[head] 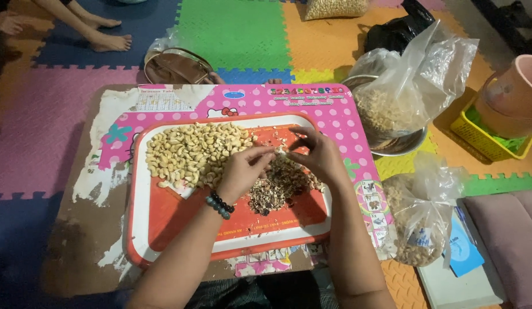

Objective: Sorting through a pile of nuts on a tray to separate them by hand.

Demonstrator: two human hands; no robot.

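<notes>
Seen from above, a red and white tray (163, 229) is set on a low pink dotted table (335, 114) over coloured foam floor mats (231, 28). Both hands are held together above the tray's middle. A single pale cashew nut (281, 153) is pinched between the fingertips of the left hand (243, 171) and the right hand (317, 154); both grips are closed tight on it, thumbs against forefingers. The nut is too small for its long axis to be told. A dark bead bracelet (220, 205) is worn on the left wrist.

A heap of peeled pale cashews (186, 151) is spread just to the left of the hands, nearer the left hand. A heap of brown skins (277, 189) is piled directly beneath them.

To the right, off the table, a clear plastic bag of nuts (403, 97) is propped in a metal bowl (400, 147). A knotted clear bag (418, 223) with a small white and blue label is placed nearer, beside a blue packet (466, 252). A yellow basket (489, 140) and a pink bucket (515, 86) are seen at the far right. Another person's bare feet (108, 34) are visible at top left.
</notes>
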